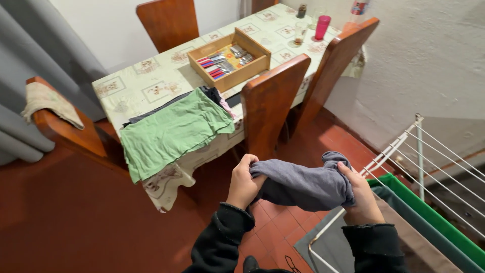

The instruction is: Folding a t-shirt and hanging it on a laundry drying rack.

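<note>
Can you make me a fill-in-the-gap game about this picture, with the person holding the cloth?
1. Both hands, the left hand and the right hand, hold a ____ cloth.
2. The folded cloth on the table is ____.
3. The wooden box on the table holds ____.
4. The cup at the far end of the table is ____.

Missing words: grey; green; cutlery; pink

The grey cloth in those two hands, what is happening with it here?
A person holds a bunched grey cloth in both hands, the left hand and the right hand, above a white drying rack. On the table ahead lies a pile of folded clothes with a green garment on top, beside a wooden cutlery tray.
</note>
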